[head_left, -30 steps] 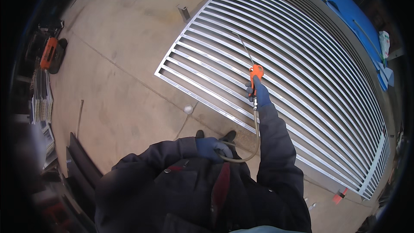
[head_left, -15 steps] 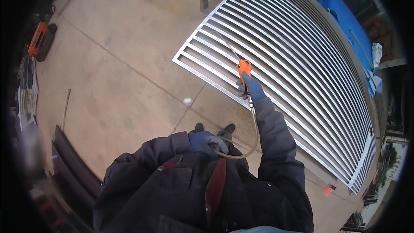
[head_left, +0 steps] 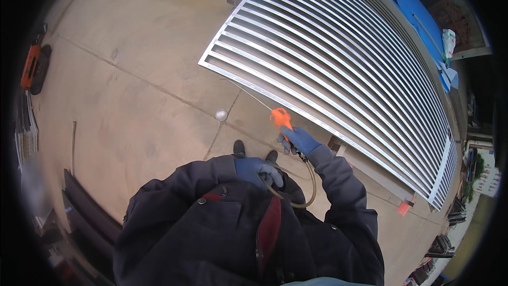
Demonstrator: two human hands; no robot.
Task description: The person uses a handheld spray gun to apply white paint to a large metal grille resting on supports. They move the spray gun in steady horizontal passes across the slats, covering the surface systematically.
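**A:** So the right hand (head_left: 299, 140), blue glove, has its fingers wrapped tight round an orange spray gun (head_left: 280, 118); its thin lance (head_left: 248, 94) points at the near corner of the big white slatted grille (head_left: 338, 69) lying flat on the concrete floor (head_left: 132, 74)

**B:** Left hand (head_left: 254, 170) is closed on the hose (head_left: 304, 190) at the chest. I'd keep that slack gathered and the tip low along each slat

**A:** Outdoor yard, I reckon: orange tool (head_left: 30, 69) at the left edge, blue tarp (head_left: 407, 0) behind the grille
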